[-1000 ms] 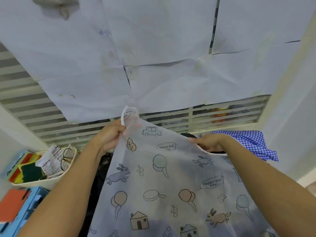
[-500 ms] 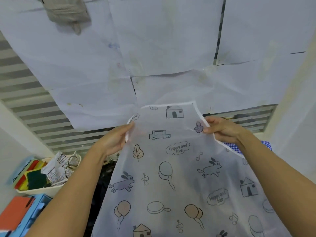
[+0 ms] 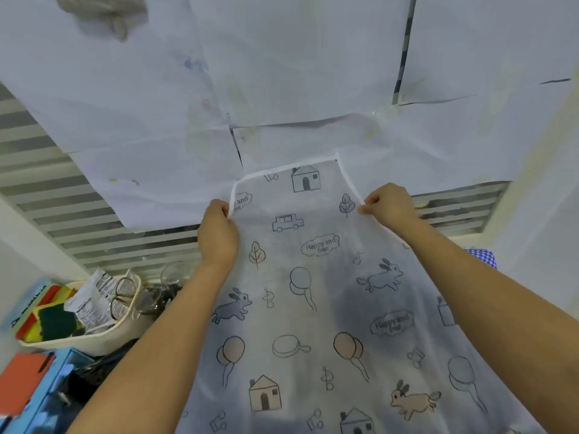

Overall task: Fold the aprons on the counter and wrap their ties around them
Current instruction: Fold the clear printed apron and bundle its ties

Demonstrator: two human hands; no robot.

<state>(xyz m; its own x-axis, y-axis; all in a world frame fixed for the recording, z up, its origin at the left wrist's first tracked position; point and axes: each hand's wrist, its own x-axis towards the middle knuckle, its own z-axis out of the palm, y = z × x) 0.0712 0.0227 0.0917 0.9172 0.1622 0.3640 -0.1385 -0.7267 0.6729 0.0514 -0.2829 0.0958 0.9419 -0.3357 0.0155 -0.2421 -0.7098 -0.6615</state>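
Observation:
A thin white apron (image 3: 313, 308) printed with rabbits, balloons, houses and cars hangs spread out in front of me, its bib end up. My left hand (image 3: 217, 234) pinches the white-trimmed left edge of the bib. My right hand (image 3: 390, 206) pinches the right edge at the same height. The cloth is stretched flat between both hands and runs down past the bottom of the view. A blue checked apron (image 3: 484, 258) peeks out behind my right forearm. The ties are not visible.
White paper sheets (image 3: 282, 73) cover the slatted window ahead. At left, a white basket (image 3: 78, 339) holds sponges, a packet and scissors. A blue box (image 3: 40, 399) with an orange item sits below it. Dark clutter and a glass (image 3: 170, 277) lie beside the basket.
Both hands have lifted the apron and spread it wider; the bib top now stands flat above my hands, and the checked apron is mostly hidden behind my right arm.

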